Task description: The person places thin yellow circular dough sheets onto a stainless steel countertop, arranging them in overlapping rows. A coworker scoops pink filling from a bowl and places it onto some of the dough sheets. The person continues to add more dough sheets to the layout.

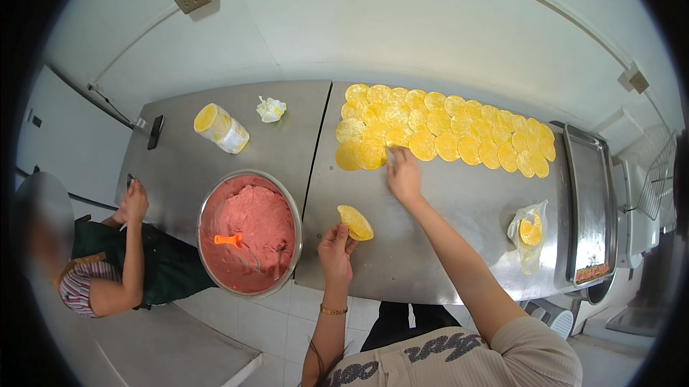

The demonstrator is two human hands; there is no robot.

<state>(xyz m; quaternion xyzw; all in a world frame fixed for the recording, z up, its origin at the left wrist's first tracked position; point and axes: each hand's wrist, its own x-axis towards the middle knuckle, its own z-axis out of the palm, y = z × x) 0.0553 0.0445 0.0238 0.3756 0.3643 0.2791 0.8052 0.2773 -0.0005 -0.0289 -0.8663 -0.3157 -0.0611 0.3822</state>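
My left hand [336, 251] is closed around a small stack of yellow tortillas [355, 223], held tilted above the steel table. Thin yellow tortillas [438, 121] lie in overlapping rows along the table's far side. My right hand [404, 175] reaches to the near edge of these rows, by a gap between two tortillas. Its fingers stretch down toward the tabletop, with the fingertips partly hidden. To the left of my left hand stands a large steel bowl [296, 243] of pink, paste-like mix [251, 218], with an orange-handled tool [228, 240] in it.
A wrapped tortilla stack [228, 134] and crumpled paper [271, 109] lie on the left table. At right are an open plastic bag [532, 247] with yellow tortilla pieces and a metal tray [592, 200]. A co-worker [129, 251] in a dark apron stands at left.
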